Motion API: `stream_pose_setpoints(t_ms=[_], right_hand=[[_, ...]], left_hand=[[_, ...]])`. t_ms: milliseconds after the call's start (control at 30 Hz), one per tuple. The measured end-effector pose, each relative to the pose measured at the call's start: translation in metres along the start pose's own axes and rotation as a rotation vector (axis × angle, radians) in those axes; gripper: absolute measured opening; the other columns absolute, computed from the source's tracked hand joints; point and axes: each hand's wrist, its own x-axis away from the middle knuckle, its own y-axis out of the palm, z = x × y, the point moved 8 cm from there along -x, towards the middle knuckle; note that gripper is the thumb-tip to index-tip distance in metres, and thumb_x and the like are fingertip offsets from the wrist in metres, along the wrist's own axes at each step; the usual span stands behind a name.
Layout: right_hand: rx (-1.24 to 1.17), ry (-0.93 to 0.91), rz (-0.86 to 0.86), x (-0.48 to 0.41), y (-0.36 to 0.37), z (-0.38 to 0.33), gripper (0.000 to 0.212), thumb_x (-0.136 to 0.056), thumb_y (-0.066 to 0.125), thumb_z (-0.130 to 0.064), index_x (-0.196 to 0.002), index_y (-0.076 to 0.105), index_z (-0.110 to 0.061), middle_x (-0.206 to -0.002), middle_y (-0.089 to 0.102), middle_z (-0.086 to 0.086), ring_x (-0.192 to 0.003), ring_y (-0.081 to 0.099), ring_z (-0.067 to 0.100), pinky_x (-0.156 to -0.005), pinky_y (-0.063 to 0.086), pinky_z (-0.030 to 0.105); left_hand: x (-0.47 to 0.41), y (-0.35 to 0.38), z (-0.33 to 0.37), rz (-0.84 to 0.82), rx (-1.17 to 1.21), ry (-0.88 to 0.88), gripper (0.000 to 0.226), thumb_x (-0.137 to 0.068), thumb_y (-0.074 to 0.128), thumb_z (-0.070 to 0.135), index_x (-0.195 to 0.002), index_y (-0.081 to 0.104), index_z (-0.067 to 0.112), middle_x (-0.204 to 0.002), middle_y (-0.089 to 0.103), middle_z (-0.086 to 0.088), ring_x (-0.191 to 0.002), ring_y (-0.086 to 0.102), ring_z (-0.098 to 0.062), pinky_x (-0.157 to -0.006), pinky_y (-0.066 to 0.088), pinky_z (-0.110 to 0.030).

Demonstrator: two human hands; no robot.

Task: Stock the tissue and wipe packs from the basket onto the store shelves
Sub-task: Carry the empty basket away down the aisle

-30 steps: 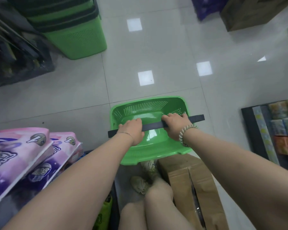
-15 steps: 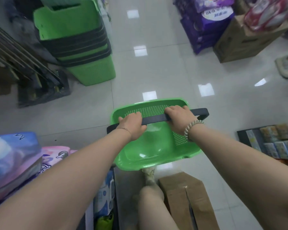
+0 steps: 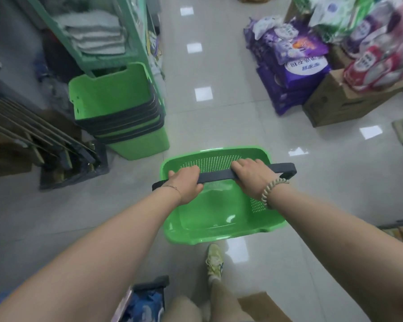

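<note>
Both hands are curled round the dark handle of a green basket at the middle of the frame: the left hand grips near the handle's left end and the right hand right of its middle, knuckles up. The basket hangs above a glossy pale tiled floor, and its bare green bottom shows between the two forearms.

At the left of the frame stands a stack of green baskets with dark handles folded down its side, just in front of a green shelf rack bearing folded grey cloths. In the upper right, purple tissue packs are piled on the floor beside a cardboard box, which carries red-and-white packs.

Below the basket, a pale shoe is planted on the tiles. A beaded bracelet circles the right wrist and a thin chain the left.
</note>
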Motion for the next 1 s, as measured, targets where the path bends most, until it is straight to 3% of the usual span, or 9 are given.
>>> stream_pose_setpoints(t_ms=[167,467,700,1000], right_hand=[[0.037,0.004,0.038,-0.042,-0.043,0.033,0.015,-0.103,0.037,-0.028,-0.104,0.048,-0.017,-0.091,0.045,-0.006,-0.083,0.044,0.012,-0.085,0.040,0.026],[0.048,0.116,0.135,-0.115,-0.110,0.101,0.010,-0.101,0.039,-0.025,-0.097,0.046,-0.019,-0.089,0.047,-0.006,-0.081,0.045,0.014,-0.083,0.041,0.028],[0.059,0.193,0.173,-0.179,-0.169,0.151,0.010,-0.100,0.040,-0.029,-0.091,0.039,-0.024,-0.087,0.047,-0.008,-0.079,0.047,0.014,-0.083,0.042,0.027],[0.074,0.195,0.216,-0.259,-0.219,0.218,0.014,-0.100,0.041,-0.033,-0.099,0.048,-0.021,-0.091,0.046,-0.008,-0.083,0.048,0.013,-0.086,0.042,0.028]], left_hand=[[-0.047,-0.053,0.007,0.061,-0.005,0.046,0.016,-0.099,0.047,0.027,-0.089,0.036,0.021,-0.078,0.038,0.009,-0.076,0.044,-0.019,-0.091,0.034,-0.042],[-0.137,-0.143,0.019,0.141,-0.030,0.139,0.012,-0.098,0.048,0.029,-0.093,0.041,0.021,-0.083,0.045,0.006,-0.079,0.047,-0.019,-0.083,0.032,-0.038],[-0.209,-0.223,0.028,0.152,-0.046,0.228,0.010,-0.098,0.047,0.030,-0.094,0.044,0.022,-0.087,0.051,0.003,-0.076,0.047,-0.016,-0.089,0.037,-0.037],[-0.300,-0.300,0.036,0.179,-0.065,0.273,0.011,-0.098,0.048,0.031,-0.091,0.045,0.023,-0.081,0.049,0.006,-0.073,0.048,-0.015,-0.090,0.039,-0.039]])
